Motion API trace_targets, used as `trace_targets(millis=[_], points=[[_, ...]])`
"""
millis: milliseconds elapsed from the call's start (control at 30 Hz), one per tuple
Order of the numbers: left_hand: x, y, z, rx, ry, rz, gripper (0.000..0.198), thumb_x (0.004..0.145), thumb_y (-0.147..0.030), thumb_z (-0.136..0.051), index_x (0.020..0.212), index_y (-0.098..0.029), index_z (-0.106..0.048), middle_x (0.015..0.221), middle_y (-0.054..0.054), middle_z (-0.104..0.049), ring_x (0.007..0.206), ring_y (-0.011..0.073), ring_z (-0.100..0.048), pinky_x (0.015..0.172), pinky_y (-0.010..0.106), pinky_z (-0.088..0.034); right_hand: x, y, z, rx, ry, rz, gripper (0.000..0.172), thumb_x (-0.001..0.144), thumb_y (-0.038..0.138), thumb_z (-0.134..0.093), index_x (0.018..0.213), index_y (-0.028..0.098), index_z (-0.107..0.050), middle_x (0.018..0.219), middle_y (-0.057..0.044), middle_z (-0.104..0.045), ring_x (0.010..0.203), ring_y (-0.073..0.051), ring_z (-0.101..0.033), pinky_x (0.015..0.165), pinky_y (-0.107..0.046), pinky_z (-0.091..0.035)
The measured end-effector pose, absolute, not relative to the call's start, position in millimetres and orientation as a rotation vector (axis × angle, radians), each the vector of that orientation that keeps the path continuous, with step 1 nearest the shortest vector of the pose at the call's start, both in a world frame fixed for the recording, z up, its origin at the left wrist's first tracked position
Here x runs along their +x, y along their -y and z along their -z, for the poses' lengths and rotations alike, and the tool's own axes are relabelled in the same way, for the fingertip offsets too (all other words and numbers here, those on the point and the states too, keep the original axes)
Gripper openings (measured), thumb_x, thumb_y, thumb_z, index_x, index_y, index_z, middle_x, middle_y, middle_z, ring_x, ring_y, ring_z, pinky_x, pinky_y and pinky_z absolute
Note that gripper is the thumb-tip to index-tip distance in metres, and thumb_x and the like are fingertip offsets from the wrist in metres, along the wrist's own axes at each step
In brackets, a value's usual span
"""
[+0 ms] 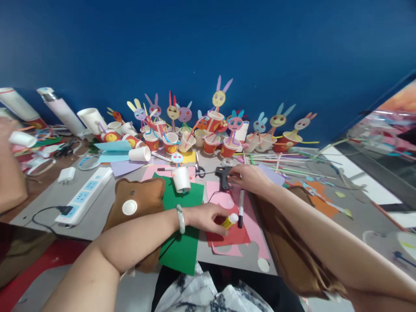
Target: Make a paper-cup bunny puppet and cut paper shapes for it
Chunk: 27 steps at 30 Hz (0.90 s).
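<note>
My left hand (pixel 211 218), with a bangle at the wrist, closes round a yellow glue stick (pixel 230 221) with a white end, low over red paper (pixel 232 237) and pink paper (pixel 217 190). My right hand (pixel 249 178) has its fingers closed on the side of a black glue gun (pixel 223 177) lying on the table. Between the hands rests a marker (pixel 241 208) with a black cap. Left of them, a white paper cup figure (pixel 181 179) with a blue head stands on green paper (pixel 182 239).
Several paper cup figures with rabbit-eared heads, such as a yellow one (pixel 219 99), line the blue wall. Brown cushions (pixel 139 193) lie on both sides. A power strip (pixel 85 197), scissors (pixel 200 171) and coloured sticks (pixel 299 159) are about. A person's arm (pixel 11 177) reaches in at left.
</note>
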State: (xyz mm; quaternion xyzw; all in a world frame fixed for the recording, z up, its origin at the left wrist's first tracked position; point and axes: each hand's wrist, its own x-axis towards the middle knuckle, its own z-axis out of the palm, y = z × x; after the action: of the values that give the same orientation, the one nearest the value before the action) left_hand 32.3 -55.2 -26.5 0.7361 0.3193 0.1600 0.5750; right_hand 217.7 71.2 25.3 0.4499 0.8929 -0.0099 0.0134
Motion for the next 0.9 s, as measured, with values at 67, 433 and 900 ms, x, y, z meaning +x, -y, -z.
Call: trace_targets(millis=[67,433,900], points=[[32.2,56.2,23.8,1.713,-0.774,-0.374,0.023,0.074,-0.033,-0.073,0.08,-0.015,-0.059,0.073,-0.002,-0.052,0.071,0.012,-0.047,0.066,0.024,-0.034,220.6,-73.7,-31.9,1.461,-2.735,-0.062,0.026,0.088,0.029,-0.052,0.103,0.023,-0.073,0.106,-0.009,-0.075,0.095,-0.025,-0.067,0.068,-0.029,-0.042],[33.9,57.7,14.9,1.715,-0.785,-0.343,0.022,0.076,-0.033,-0.071,0.079,-0.014,-0.061,0.071,-0.001,-0.051,0.071,0.012,-0.046,0.068,0.023,-0.036,245.0,-122.4,-33.5,1.647,-2.631,0.124,0.031,0.081,0.02,-0.056,0.106,0.02,-0.074,0.096,-0.007,-0.076,0.085,-0.021,-0.068,0.069,-0.026,-0.043],[38.5,58.2,4.5,1.74,-0.803,-0.304,0.025,0.076,-0.026,-0.072,0.069,-0.015,-0.05,0.071,-0.003,-0.048,0.069,0.0097,-0.043,0.066,0.023,-0.034,242.7,-97.8,-27.3,1.33,-2.536,-0.011,0.028,0.074,0.043,-0.072,0.079,0.016,-0.075,0.082,-0.017,-0.075,0.082,-0.031,-0.07,0.064,-0.032,-0.045]])
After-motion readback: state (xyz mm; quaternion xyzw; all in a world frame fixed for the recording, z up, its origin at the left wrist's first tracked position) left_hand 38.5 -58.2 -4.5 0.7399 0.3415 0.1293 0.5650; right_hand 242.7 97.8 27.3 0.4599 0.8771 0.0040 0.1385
